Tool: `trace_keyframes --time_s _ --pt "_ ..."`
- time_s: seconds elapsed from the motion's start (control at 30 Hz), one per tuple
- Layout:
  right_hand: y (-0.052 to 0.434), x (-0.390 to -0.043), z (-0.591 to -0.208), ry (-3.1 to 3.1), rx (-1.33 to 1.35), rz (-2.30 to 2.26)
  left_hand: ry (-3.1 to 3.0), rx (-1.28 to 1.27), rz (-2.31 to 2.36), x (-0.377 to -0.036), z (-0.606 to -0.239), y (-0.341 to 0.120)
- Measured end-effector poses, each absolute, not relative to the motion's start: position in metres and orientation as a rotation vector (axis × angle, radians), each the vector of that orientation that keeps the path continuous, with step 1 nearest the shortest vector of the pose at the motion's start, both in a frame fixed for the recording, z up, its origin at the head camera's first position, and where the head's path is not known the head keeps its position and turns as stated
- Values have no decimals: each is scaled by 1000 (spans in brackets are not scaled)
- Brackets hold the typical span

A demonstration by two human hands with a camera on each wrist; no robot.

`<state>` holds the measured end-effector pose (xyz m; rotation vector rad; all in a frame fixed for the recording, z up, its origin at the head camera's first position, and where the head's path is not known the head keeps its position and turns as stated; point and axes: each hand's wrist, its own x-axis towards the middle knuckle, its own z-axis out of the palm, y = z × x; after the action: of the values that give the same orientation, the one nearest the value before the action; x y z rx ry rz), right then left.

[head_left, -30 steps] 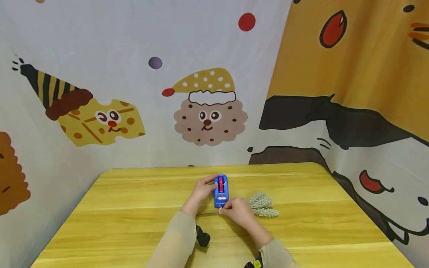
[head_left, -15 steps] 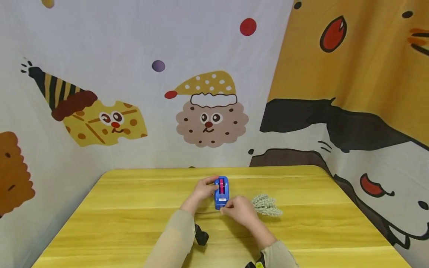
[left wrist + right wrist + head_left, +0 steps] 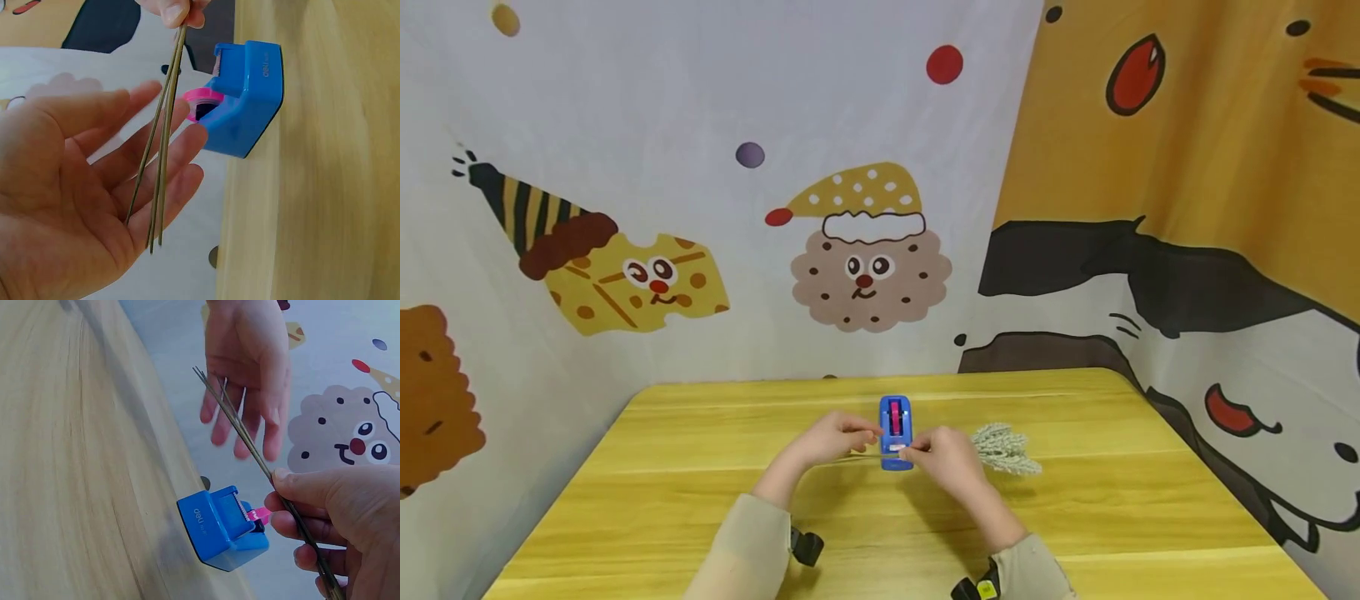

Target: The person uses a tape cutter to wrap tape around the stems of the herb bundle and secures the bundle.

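My right hand [image 3: 951, 460] pinches the thin brown stems [image 3: 242, 431] of a dried flower bunch between thumb and fingers. The pale green, fluffy flower heads [image 3: 1006, 450] stick out to its right. Past the pinch, the stem ends fan slightly apart and point left, held off the table. My left hand [image 3: 81, 169] is spread with palm and fingers behind those ends, without gripping them; whether it touches them I cannot tell. A blue tape dispenser [image 3: 240, 106] with a pink tape core [image 3: 895, 415] stands on the table just beyond the stems, with neither hand holding it.
The yellow wood-grain table [image 3: 662, 500] stretches to both sides and toward me. A cartoon-printed curtain [image 3: 842, 100] hangs behind its far edge and along the sides. Black wrist cameras [image 3: 807, 547] are strapped on both wrists.
My left hand has let go of the tape dispenser and moved left, to the stem ends. My right hand has lifted the bunch slightly, so the stems now cross in front of the dispenser.
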<state>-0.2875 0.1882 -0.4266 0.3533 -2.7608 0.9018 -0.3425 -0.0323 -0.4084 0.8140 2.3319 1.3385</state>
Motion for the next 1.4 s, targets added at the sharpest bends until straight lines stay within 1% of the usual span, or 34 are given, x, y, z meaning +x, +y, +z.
trace_keyframes --time_s 0.17,0.5,0.77,1.17,1.4 --pt "188 -287 -426 -2750 332 893 2320 907 1291 -330 -410 -40" --pt "188 -290 -425 -2729 354 860 2495 847 1209 -320 -415 -37" --pt "188 -292 -428 -2762 457 928 2617 800 1214 -314 -419 -36" --pt "191 -290 -426 -2748 375 1002 2663 812 1236 -313 -422 -29" --pt "188 -288 -425 -2717 504 855 2719 799 1225 -310 -420 -30"
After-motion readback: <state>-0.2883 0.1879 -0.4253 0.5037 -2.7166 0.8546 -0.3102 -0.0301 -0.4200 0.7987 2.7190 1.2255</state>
